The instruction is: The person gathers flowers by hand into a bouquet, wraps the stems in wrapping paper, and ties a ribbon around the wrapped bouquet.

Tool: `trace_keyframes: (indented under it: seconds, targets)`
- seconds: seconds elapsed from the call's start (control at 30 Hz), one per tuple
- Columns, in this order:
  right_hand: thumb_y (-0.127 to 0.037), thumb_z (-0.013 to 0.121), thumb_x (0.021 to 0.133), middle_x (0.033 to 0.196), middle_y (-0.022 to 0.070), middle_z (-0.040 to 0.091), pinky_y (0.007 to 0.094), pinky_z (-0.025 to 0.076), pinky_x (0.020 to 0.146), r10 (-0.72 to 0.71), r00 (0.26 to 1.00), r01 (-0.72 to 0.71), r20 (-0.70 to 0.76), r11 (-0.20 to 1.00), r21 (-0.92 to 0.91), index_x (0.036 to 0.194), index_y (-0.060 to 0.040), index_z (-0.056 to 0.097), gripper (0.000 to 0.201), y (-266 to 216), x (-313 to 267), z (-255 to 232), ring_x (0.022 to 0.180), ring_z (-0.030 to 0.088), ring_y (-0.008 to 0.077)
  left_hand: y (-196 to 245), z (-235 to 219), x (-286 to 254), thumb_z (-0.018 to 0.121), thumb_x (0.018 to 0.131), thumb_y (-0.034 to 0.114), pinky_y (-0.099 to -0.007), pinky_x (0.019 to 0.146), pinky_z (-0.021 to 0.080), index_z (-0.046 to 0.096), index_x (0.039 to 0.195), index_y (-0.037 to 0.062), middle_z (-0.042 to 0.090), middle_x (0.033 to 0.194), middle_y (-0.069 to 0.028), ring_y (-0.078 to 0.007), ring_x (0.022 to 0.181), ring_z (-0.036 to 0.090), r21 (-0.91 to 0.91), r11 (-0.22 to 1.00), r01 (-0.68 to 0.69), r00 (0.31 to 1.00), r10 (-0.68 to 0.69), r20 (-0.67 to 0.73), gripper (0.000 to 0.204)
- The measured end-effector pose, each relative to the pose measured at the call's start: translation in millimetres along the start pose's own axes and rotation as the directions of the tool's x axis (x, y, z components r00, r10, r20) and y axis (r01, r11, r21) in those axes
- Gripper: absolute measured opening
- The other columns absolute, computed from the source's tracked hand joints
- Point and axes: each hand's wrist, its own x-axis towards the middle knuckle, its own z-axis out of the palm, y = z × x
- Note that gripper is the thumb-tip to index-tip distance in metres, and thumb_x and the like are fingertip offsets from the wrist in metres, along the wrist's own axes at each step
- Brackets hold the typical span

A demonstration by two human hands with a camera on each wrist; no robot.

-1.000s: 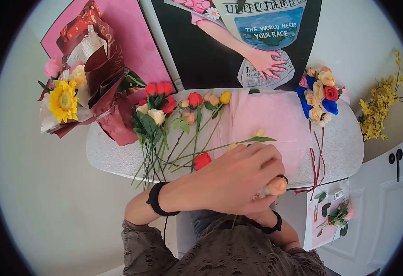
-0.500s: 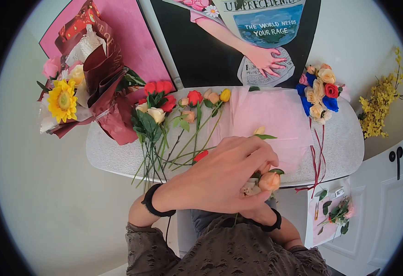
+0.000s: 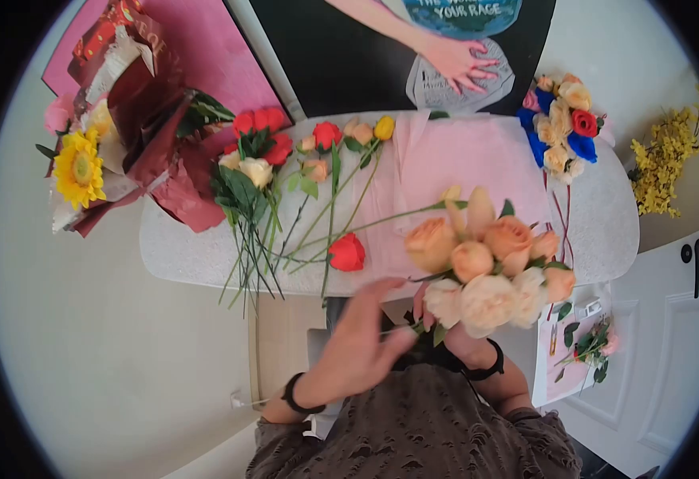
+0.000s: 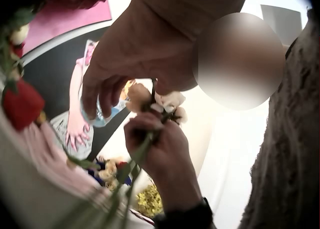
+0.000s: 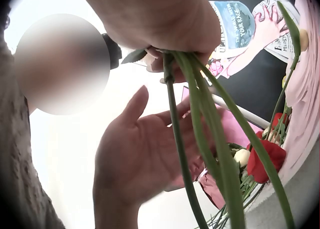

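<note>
The right hand (image 3: 463,343) is closed round the green stems (image 5: 215,134) of a bunch of peach and cream artificial roses (image 3: 489,299). The blooms sit just above the fist, over the near edge of the pale, textured, round-ended table (image 3: 182,259), to the right of its middle. The stems run down below the grip, loosely spread, as the right wrist view shows. The left hand (image 3: 357,343) is wide, its palm bare and its thumb apart from the fingers; it stands beside the stems, and contact with them cannot be told.

On the table, a single red rose (image 3: 347,252) lies near the near edge, left of the held blooms. Further left is a loose group of red and cream roses with dark green leaves (image 3: 246,180), some stems passing over the near edge. A yellow tulip (image 3: 384,128) lies towards the far edge. Sheer pink fabric (image 3: 461,156) covers the middle portion.

By the far right corner rests a bouquet of cream, red and blue flowers (image 3: 558,132) with dark red ribbons (image 3: 566,231). At the left end stands a burgundy-wrapped bouquet with a yellow sunflower (image 3: 80,168).
</note>
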Motion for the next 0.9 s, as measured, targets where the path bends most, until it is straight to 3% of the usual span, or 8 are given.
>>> trace_keyframes:
  seconds: [0.07, 0.1, 0.2, 0.23, 0.33, 0.4, 0.47, 0.9]
  targets:
    - [-0.041, 0.046, 0.095, 0.097, 0.0075, 0.059, 0.0341, 0.045, 0.081, -0.220, 0.914, 0.302, -0.342, 0.930, 0.209, 0.104, -0.0092, 0.050, 0.033, -9, -14, -4, 0.090, 0.055, 0.0222, -6, 27, -11, 0.057, 0.095, 0.012, -0.0398, 0.090, 0.049, 0.045, 0.128, -0.0037, 0.059, 0.113, -0.0222, -0.0388, 0.100, 0.060, 0.106, 0.993, -0.046, 0.997, 0.039, 0.067, 0.039]
    - [-0.053, 0.035, 0.098, 0.073, 0.0083, 0.056, 0.0291, 0.042, 0.066, -0.309, 0.657, 0.625, -0.687, 0.733, 0.268, 0.075, -0.0074, 0.048, 0.052, -16, -22, -9, 0.067, 0.052, 0.0202, -16, 41, -18, 0.058, 0.095, 0.015, -0.0410, 0.084, 0.051, 0.043, 0.129, -0.0044, 0.060, 0.108, -0.0228, -0.0404, 0.095, 0.061, 0.072, 0.997, 0.012, 0.991, -0.022, 0.134, 0.042]
    - [-0.052, 0.036, 0.097, 0.070, 0.0071, 0.056, 0.0294, 0.042, 0.069, -0.304, 0.606, 0.635, -0.735, 0.742, 0.216, 0.070, -0.0078, 0.046, 0.053, -33, -28, -18, 0.067, 0.052, 0.0211, -25, 48, -19, 0.059, 0.095, 0.016, -0.0451, 0.070, 0.052, 0.046, 0.125, -0.0065, 0.062, 0.091, -0.0230, -0.0428, 0.081, 0.062, -0.024, 0.980, 0.197, 0.946, -0.183, 0.266, 0.040]
    - [-0.015, 0.067, 0.081, 0.115, 0.0115, 0.064, 0.0450, 0.046, 0.092, -0.412, 0.667, 0.448, -0.621, 0.888, -0.108, 0.123, -0.0068, 0.060, 0.043, 42, -5, 17, 0.108, 0.060, 0.0325, -26, 50, -17, 0.058, 0.096, 0.017, -0.0456, 0.067, 0.051, 0.048, 0.120, -0.0065, 0.062, 0.085, -0.0221, -0.0426, 0.077, 0.062, -0.114, 0.975, 0.193, 0.952, -0.158, 0.262, 0.035]
    - [-0.013, 0.066, 0.084, 0.110, 0.0124, 0.065, 0.0405, 0.050, 0.085, -0.166, 0.689, 0.712, -0.705, 0.334, 0.618, 0.123, -0.0040, 0.058, 0.041, -8, -23, -7, 0.101, 0.064, 0.0298, -32, 53, -19, 0.053, 0.099, 0.020, -0.0466, 0.063, 0.048, 0.053, 0.110, -0.0055, 0.059, 0.074, -0.0214, -0.0428, 0.071, 0.061, -0.249, 0.935, 0.251, 0.934, -0.167, 0.315, 0.028]
    - [-0.013, 0.059, 0.091, 0.096, 0.0126, 0.064, 0.0362, 0.052, 0.071, -0.309, 0.592, 0.758, -0.745, 0.527, 0.384, 0.115, -0.0005, 0.057, 0.026, -16, -25, -18, 0.083, 0.064, 0.0279, -37, 59, -22, 0.051, 0.100, 0.023, -0.0471, 0.061, 0.046, 0.054, 0.105, -0.0046, 0.057, 0.070, -0.0216, -0.0432, 0.069, 0.060, -0.292, 0.903, 0.315, 0.908, -0.197, 0.370, 0.028]
    - [-0.044, 0.040, 0.099, 0.063, 0.0011, 0.044, 0.0287, 0.039, 0.052, -0.156, 0.764, 0.637, -0.626, 0.024, 0.771, 0.093, -0.0012, 0.052, 0.045, -52, -54, -39, 0.052, 0.044, 0.0140, -41, 74, -22, 0.045, 0.104, 0.027, -0.0470, 0.058, 0.044, 0.054, 0.103, -0.0027, 0.054, 0.065, -0.0219, -0.0437, 0.065, 0.058, -0.210, 0.964, 0.162, 0.971, -0.118, 0.208, 0.031]
    - [-0.033, 0.040, 0.098, 0.063, -0.0051, 0.033, 0.0243, 0.019, 0.045, -0.134, 0.874, 0.458, -0.467, -0.089, 0.884, 0.086, -0.0118, 0.041, 0.025, -56, -76, -77, 0.046, 0.024, 0.0062, -34, 85, -15, 0.038, 0.107, 0.029, -0.0441, 0.055, 0.039, 0.050, 0.102, -0.0016, 0.045, 0.061, -0.0208, -0.0402, 0.057, 0.052, -0.424, 0.857, 0.294, 0.903, -0.103, 0.418, 0.033]
